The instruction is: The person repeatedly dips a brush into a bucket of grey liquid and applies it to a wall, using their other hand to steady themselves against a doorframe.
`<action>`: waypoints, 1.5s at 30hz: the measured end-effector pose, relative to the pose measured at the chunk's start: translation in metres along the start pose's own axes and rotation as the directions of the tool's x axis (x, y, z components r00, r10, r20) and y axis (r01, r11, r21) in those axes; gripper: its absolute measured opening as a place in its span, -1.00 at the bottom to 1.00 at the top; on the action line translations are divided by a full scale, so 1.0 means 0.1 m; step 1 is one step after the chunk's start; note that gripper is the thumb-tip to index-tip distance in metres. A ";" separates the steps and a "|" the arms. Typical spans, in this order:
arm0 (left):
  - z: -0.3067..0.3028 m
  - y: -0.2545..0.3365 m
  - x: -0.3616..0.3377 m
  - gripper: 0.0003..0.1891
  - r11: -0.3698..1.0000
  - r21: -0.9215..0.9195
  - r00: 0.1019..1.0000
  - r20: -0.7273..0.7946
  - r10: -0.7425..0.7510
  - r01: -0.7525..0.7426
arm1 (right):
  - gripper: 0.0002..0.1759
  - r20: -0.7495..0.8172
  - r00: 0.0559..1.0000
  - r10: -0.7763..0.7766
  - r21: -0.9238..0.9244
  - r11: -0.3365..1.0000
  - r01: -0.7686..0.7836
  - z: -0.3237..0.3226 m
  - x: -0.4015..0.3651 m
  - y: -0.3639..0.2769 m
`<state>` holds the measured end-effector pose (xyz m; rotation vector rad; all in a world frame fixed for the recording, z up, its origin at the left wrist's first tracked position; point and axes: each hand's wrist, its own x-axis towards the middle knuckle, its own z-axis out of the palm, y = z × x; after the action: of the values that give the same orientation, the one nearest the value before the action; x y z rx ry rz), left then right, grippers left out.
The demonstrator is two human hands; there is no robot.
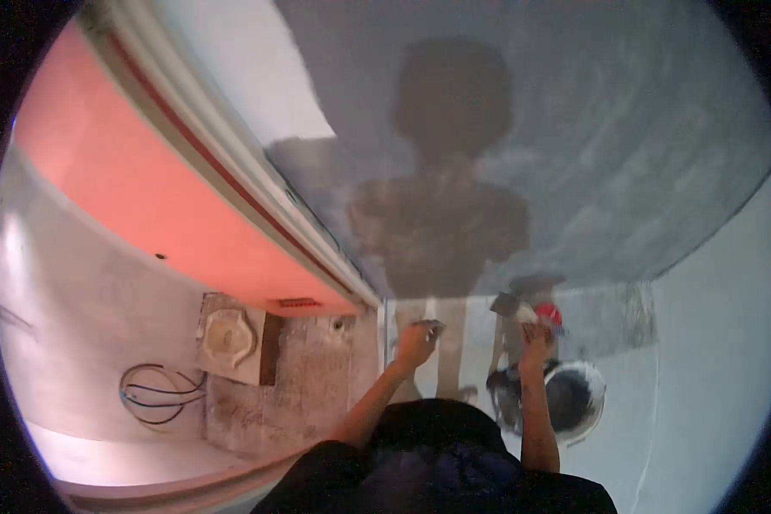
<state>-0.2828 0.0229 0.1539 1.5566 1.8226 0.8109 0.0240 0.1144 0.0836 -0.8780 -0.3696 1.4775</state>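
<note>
My right hand (535, 340) grips a putty knife (507, 305), its wide grey blade pointing up and to the left. A round red thing (549, 315) shows just beyond that hand; what it is I cannot make out. My left hand (415, 344) is closed, with a small dark greyish thing (436, 328) at its fingertips, too small to name. Below and right of my right forearm stands a white bucket (599, 403) holding dark grey paste. A second dark container (505, 398) is partly hidden behind the forearm.
A wall with a grey coat (617, 154) rises ahead, bearing my shadow. To the left are a door frame (231, 184), a salmon-coloured panel (146, 171), an open box with a pale basin-like piece (230, 337) and coiled hoses (158, 394). A pale wall (720, 360) stands right.
</note>
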 end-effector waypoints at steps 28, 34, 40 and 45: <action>3.73 0.76 -0.56 0.12 0.998 -0.045 0.662 0.747 0.058 -0.036 | -0.61 -0.137 0.928 -0.347 -0.990 0.069 -0.120 -3.56 -0.34 -0.54; 3.69 0.83 -0.54 0.09 0.999 -0.018 0.626 0.780 -0.007 0.033 | -0.64 -0.167 0.924 -0.344 -0.983 0.135 -0.128 -3.51 -0.48 -0.33; 3.49 0.48 -0.44 -0.03 0.993 -0.003 0.609 0.790 0.074 -0.116 | -0.79 -0.484 0.831 -0.276 -0.796 0.533 -0.287 -3.38 -0.77 -0.83; 2.64 -0.23 -0.25 -0.34 0.978 0.158 0.688 0.725 -0.024 -0.133 | -0.73 -0.541 0.837 -0.080 -0.185 0.982 -0.026 -3.46 -1.38 -1.34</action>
<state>-0.0897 0.0126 -0.0293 1.7259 1.2739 -0.0279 0.3470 -0.0958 -0.0083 -1.3943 -0.0871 1.1089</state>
